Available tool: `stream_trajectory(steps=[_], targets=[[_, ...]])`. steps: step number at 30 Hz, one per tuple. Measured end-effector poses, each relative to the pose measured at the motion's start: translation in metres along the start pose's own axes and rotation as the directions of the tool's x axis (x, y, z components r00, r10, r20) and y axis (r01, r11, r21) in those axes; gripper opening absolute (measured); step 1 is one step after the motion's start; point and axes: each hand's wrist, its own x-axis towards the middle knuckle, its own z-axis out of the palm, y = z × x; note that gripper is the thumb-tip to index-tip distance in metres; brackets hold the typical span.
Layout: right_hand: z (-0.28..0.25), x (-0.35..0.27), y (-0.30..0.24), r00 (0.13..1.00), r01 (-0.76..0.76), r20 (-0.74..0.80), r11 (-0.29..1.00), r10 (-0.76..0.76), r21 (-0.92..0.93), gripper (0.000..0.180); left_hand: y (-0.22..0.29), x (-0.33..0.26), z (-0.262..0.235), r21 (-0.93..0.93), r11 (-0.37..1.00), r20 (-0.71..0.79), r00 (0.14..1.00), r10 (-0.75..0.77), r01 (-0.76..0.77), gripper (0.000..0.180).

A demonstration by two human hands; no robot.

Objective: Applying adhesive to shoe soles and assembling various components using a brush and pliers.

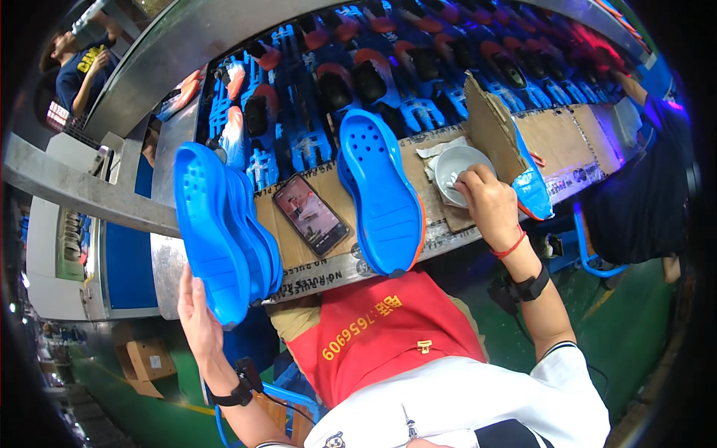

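Observation:
My left hand [200, 321] lies against the near left edge of a blue shoe sole [211, 231], its fingers stretched upward along the side. That sole leans at the front of a stack of similar blue soles [263, 257] at the table's left edge. Over a white bowl [464, 158], my right hand [489, 205] has its fingertips pinched together at the near rim. Small white bits [451, 181] show in the bowl beside the fingers; what the fingers hold is hidden. Between my hands, another blue sole [382, 198] with an orange edge rests on a further sole, toe end away from me.
A phone [311, 215] with a lit screen lies between the soles. An upright cardboard flap [493, 123] stands right of the bowl, beside a blue sole [532, 190]. Rows of blue and orange shoe parts [366, 78] fill the back. Other people [84, 71] are at left and right.

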Motion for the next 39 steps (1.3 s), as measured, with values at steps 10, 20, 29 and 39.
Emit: stream_trajectory(steps=[10,20,29,39], targets=[[-0.022,-0.001,-0.006,0.999,-0.044,-0.012,0.999,0.044,0.001,0.008,-0.008,-0.028,0.1,-0.328,0.907,0.381,0.916,-0.128,0.263,0.077],[-0.077,-0.011,-0.06,0.995,-0.068,-0.032,0.884,0.093,0.463,0.012,-0.032,-0.04,0.199,-0.173,0.98,0.271,0.952,0.139,-0.094,0.046],[-0.065,-0.018,-0.084,0.99,0.14,-0.076,0.869,-0.118,0.474,0.018,-0.029,-0.049,0.204,-0.088,0.98,0.215,0.957,0.192,-0.177,0.034],[-0.062,-0.019,-0.089,0.994,0.11,-0.029,0.876,-0.109,0.469,0.02,-0.034,-0.051,0.205,-0.028,0.967,0.182,0.95,0.255,-0.254,0.035]])
